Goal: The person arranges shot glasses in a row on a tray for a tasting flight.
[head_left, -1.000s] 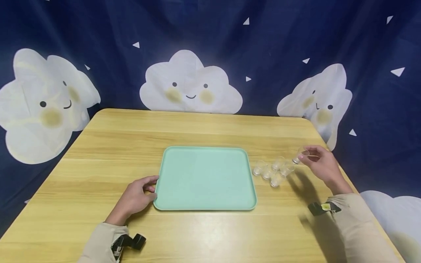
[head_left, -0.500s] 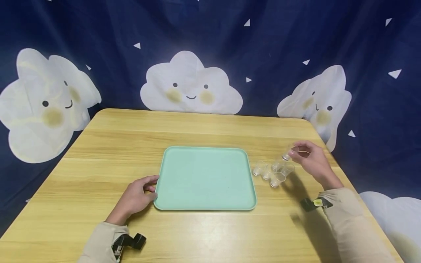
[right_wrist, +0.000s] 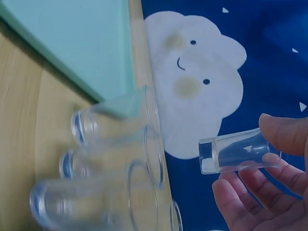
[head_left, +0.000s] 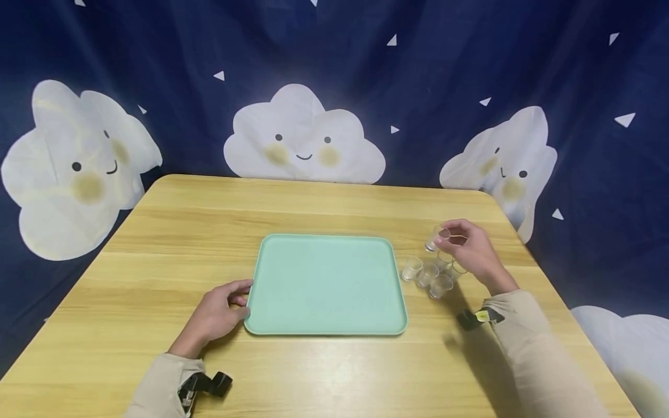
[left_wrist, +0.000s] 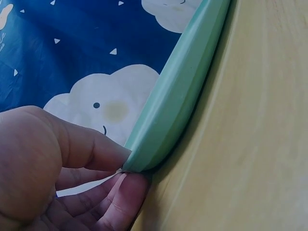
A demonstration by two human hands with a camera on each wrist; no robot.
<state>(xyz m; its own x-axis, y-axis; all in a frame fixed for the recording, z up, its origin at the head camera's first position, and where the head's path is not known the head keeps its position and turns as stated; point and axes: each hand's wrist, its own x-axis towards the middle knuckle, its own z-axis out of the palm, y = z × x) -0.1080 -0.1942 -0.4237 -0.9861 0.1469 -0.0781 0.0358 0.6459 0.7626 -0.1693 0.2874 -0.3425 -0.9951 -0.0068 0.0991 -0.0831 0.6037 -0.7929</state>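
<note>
Glass (head_left: 436, 239) pinched in right hand (head_left: 468, 251), raised toward right edge of bench (head_left: 313, 203), beside five other glasses (head_left: 441, 286). Left hand (head_left: 216, 312) grips left rim of tray (head_left: 326, 284). Likely transfer step; next move calls for clearing neighbours.

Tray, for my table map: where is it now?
In the head view, the tray lies centrally: left hand touching its left edge, glasses beside its right edge.

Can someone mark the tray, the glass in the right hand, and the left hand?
Tray (head_left: 326, 284): head view, middle of its flat surface.
Held glass (right_wrist: 237, 150): right wrist view, side wall.
Left hand (head_left: 216, 310): head view, back of the hand.
</note>
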